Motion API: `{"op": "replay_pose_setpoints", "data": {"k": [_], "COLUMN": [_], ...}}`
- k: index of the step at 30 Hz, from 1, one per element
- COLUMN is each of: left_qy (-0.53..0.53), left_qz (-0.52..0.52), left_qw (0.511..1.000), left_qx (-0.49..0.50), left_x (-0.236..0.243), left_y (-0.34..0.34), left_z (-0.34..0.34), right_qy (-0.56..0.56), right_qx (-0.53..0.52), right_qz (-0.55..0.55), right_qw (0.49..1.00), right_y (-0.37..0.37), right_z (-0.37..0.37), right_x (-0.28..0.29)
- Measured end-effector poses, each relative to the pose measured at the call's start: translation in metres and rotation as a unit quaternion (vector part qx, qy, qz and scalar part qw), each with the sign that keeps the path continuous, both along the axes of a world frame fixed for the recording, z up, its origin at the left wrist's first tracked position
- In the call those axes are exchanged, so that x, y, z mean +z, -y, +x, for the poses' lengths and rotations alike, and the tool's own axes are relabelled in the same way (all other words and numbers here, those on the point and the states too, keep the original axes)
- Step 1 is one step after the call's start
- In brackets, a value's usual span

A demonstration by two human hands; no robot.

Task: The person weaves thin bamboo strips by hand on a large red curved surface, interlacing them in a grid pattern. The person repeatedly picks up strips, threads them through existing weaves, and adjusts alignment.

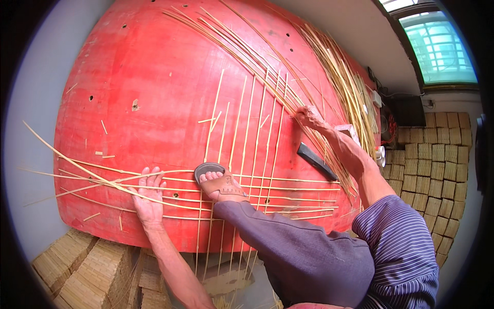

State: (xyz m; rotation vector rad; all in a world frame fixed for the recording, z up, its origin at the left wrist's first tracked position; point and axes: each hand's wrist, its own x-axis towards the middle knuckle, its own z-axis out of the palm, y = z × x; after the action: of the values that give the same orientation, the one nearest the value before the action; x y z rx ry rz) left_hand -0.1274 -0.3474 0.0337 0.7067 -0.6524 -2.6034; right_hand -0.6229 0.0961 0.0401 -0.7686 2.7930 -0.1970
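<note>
Thin bamboo strips point(257, 134) cross in an open grid on a red board point(154, 92). My left hand point(149, 198) lies palm up at the grid's left, fingers stretched out. Several lengthwise strips point(123, 186) pass over its palm and fingers. My foot, in a brown sandal point(226, 188), presses on the crossing strips. Farther right, my right hand point(310, 118) is closed on loose bamboo strips point(280, 95) lying slantwise; how many it grips is hidden. Below that hand rests a dark flat bar-like tool point(317, 162).
A thick bundle of bamboo strips point(339, 67) lies along the board's far right edge. White cup-like items point(380, 156) stand by that edge. Stacked woven pieces point(432, 170) fill the right floor, with more stacks point(92, 268) at lower left. Short offcuts point(104, 127) are scattered about.
</note>
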Motion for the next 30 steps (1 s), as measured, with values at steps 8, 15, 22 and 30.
{"op": "replay_pose_setpoints", "data": {"k": [8, 15, 22, 30], "left_qy": [-0.006, 0.000, 0.001, -0.001], "left_qz": [0.009, 0.005, -0.009, 0.007], "left_qw": [1.000, 1.000, 1.000, 1.000], "left_qx": [0.001, 0.004, -0.007, -0.004], "left_x": [-0.003, -0.003, 0.001, -0.001], "left_y": [0.000, 0.003, 0.003, 0.002], "left_z": [0.001, 0.006, 0.006, 0.004], "right_qy": [0.114, 0.130, 0.016, -0.075], "right_qx": [0.013, 0.020, 0.017, 0.014], "right_qz": [0.019, 0.018, 0.068, 0.136], "right_qw": [0.993, 0.991, 0.997, 0.988], "right_y": [0.005, 0.017, 0.017, 0.015], "right_z": [-0.004, -0.002, -0.006, -0.012], "right_x": [0.019, 0.018, 0.003, -0.010]}}
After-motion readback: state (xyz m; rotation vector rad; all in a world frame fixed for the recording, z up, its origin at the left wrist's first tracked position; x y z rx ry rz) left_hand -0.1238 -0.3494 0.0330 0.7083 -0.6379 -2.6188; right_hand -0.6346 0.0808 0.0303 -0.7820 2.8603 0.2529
